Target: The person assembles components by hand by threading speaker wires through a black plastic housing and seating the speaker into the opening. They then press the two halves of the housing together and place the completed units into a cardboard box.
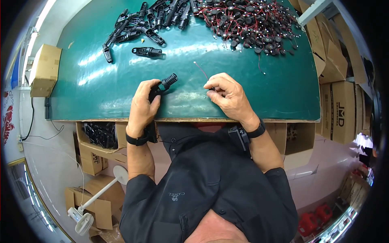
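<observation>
My left hand (144,101) is closed round a black plastic housing (169,81), whose ribbed end sticks out past the fingers toward the upper right. In my right hand (229,95), thumb and fingertips pinch a small round black part with a thin red wire (201,71). The wire runs up and left to a tiny white connector. Most of that part is hidden by the fingers. Both hands are just above the near side of the green table (182,107), apart from each other. One more black housing (147,52) lies alone beyond my left hand.
A heap of black housings (158,20) lies at the far left of the table. Far right is a big pile of round black parts with red wires (251,24). Below the table edge, an open carton (99,135) holds black pieces. Cardboard boxes (342,109) stand along the right.
</observation>
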Tool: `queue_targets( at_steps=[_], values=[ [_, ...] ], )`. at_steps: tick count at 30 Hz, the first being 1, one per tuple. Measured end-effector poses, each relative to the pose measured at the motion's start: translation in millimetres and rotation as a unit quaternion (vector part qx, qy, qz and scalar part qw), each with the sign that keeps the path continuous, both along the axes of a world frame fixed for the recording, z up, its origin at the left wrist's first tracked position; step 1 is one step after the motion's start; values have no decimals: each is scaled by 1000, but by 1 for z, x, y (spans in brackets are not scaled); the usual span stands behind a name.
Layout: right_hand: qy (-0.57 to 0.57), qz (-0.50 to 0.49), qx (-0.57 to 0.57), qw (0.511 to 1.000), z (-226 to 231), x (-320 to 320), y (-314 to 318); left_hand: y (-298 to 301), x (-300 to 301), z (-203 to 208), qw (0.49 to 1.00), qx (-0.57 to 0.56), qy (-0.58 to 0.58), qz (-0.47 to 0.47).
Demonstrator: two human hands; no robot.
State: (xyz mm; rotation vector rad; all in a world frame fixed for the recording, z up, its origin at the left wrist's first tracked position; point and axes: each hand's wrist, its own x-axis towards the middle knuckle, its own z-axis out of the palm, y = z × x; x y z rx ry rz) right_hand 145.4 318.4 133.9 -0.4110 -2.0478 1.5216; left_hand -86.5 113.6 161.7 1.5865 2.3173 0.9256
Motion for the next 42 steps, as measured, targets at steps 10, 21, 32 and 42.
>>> queue_targets(
  at_steps=[10,21,32,42],
  values=[
    [114,64,59,990,44,15,-17,7,21,-39,972,154,-176,-18],
    [170,12,146,974,43,11,-32,11,23,-49,947,223,-225,-51],
    [169,26,133,976,43,10,-38,10,20,-55,955,211,-198,-67],
    [167,39,110,979,33,1,-39,13,25,-52,959,215,-173,-66]
  ],
)
